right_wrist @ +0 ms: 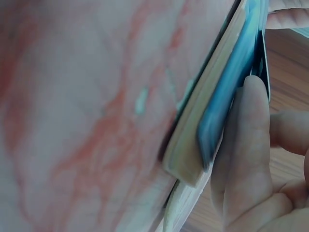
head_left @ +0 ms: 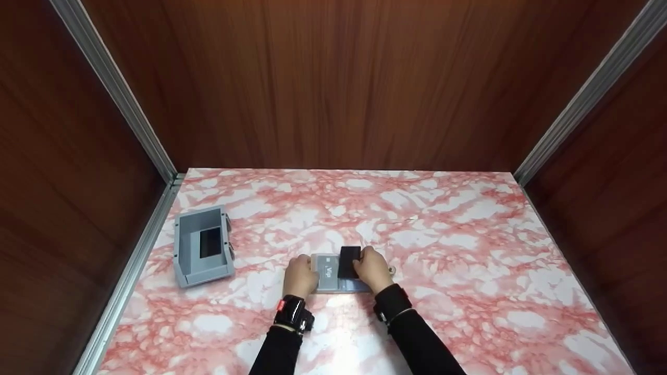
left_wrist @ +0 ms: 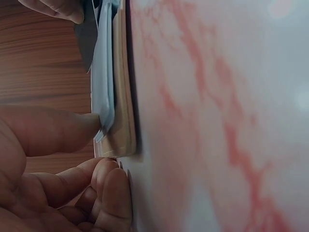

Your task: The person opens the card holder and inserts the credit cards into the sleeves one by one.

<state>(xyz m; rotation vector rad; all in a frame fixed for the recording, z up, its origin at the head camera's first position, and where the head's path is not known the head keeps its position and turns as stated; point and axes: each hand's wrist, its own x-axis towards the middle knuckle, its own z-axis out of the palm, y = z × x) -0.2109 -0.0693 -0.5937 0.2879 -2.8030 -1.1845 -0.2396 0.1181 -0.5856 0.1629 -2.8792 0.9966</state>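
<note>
An open card holder (head_left: 353, 285) with clear plastic sleeves lies on the table in front of me. A grey card marked "Vip" (head_left: 328, 272) shows in its left half. My left hand (head_left: 300, 276) pinches the holder's left end, thumb on the sleeve and fingers under the tan cover (left_wrist: 125, 106). In my right hand (head_left: 374, 269) a black card (head_left: 349, 262) is pinched between thumb and fingers, over the holder's right half. The right wrist view has a bluish sleeve (right_wrist: 231, 92) beside that thumb. Part of the holder is hidden by the right hand.
A grey bin (head_left: 194, 263) stands on the left of the table, with a dark flat rectangle (head_left: 210, 242) inside. Just right of my right hand a small round tab (head_left: 392, 270) sticks out. Brown wood-grain walls (head_left: 333, 88) with metal rails enclose the marbled table.
</note>
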